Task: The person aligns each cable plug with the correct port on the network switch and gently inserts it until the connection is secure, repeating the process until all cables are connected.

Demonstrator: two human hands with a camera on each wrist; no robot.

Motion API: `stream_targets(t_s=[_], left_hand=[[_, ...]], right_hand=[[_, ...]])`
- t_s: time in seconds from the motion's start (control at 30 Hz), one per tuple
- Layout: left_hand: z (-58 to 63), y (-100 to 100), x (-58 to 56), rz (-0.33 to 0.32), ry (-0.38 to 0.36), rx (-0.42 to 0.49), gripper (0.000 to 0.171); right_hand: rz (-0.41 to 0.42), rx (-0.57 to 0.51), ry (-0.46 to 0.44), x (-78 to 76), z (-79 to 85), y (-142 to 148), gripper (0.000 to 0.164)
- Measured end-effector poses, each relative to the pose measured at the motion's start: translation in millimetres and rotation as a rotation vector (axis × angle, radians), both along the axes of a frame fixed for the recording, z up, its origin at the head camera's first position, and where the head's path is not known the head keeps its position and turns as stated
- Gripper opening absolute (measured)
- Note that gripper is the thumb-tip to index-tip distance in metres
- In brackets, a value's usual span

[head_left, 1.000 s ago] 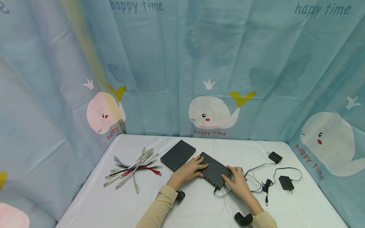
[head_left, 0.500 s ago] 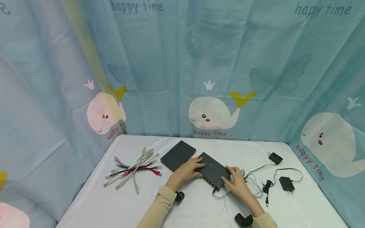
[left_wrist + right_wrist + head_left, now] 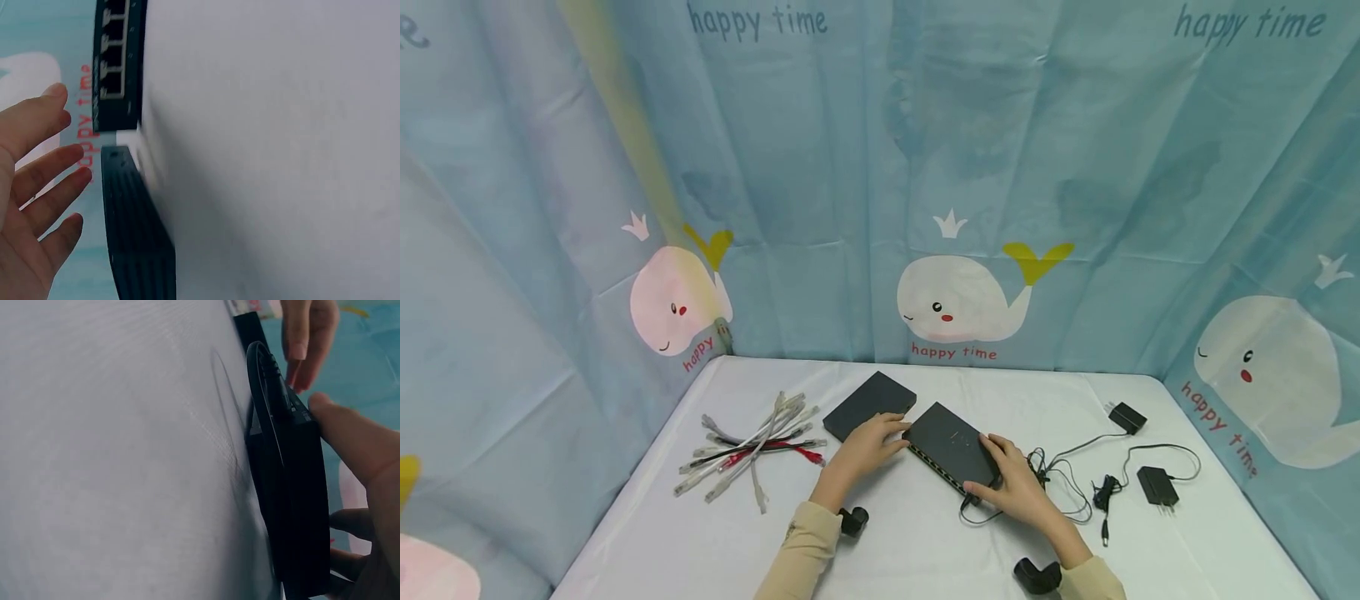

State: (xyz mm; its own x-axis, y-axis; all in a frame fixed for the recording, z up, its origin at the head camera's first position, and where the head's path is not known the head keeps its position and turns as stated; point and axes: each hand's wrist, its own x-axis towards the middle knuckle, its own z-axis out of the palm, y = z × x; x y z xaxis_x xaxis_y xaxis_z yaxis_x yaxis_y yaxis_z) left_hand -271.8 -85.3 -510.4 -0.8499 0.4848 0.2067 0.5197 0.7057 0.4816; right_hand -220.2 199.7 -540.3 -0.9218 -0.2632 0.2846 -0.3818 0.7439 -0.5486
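A black network switch (image 3: 953, 443) lies on the white table, its row of ports (image 3: 114, 56) along the near-left edge. A power cable's plug (image 3: 278, 394) sits in the near end of that edge. My right hand (image 3: 1018, 487) holds the switch's right end, thumb on the near corner and fingers along the far side. My left hand (image 3: 868, 450), fingers extended and slightly spread, is beside the switch's left corner; the left wrist view shows a gap between them. Behind the left hand lies a second flat black box (image 3: 871, 404).
A pile of network cables (image 3: 760, 446), grey, black and red, lies at the left. To the right are two black power adapters (image 3: 1127, 418) with thin cords (image 3: 1071, 492) trailing toward the switch. A patterned curtain (image 3: 820, 250) stands behind the table (image 3: 925, 550).
My left hand has come off the switch's top and moved left. The switch has turned slightly, its left corner shifting away from me. The right hand has stayed at its right end.
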Motion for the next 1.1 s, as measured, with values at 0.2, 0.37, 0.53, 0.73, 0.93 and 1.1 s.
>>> stream_targets(t_s=[0.2, 0.37, 0.53, 0.73, 0.93, 1.1], left_hand=[[3.4, -20.1, -2.6, 0.086, 0.05, 0.073, 0.034], [4.5, -39.2, -4.8, 0.236, 0.084, 0.173, 0.029], [3.3, -61.9, -9.9, 0.388, 0.145, 0.237, 0.024], [4.0, -92.9, -12.5, 0.495, 0.144, 0.253, 0.025], [-1.2, -121.7, -19.1, 0.556, 0.188, 0.17, 0.027], [-1.4, -138.8, -21.9, 0.623, 0.162, 0.096, 0.033]], right_hand=[[-0.003, 0.034, -0.031, 0.9, 1.2, -1.4, 0.091], [-0.012, 0.058, -0.049, 0.7, 0.5, -1.5, 0.093], [-0.015, 0.073, -0.039, 1.1, -0.7, -1.0, 0.094], [-0.019, 0.074, -0.037, 1.7, -2.9, -0.6, 0.093], [-0.024, 0.084, -0.044, 1.4, -4.4, -0.6, 0.093], [-0.016, 0.083, -0.019, 1.7, -3.9, -1.5, 0.091]])
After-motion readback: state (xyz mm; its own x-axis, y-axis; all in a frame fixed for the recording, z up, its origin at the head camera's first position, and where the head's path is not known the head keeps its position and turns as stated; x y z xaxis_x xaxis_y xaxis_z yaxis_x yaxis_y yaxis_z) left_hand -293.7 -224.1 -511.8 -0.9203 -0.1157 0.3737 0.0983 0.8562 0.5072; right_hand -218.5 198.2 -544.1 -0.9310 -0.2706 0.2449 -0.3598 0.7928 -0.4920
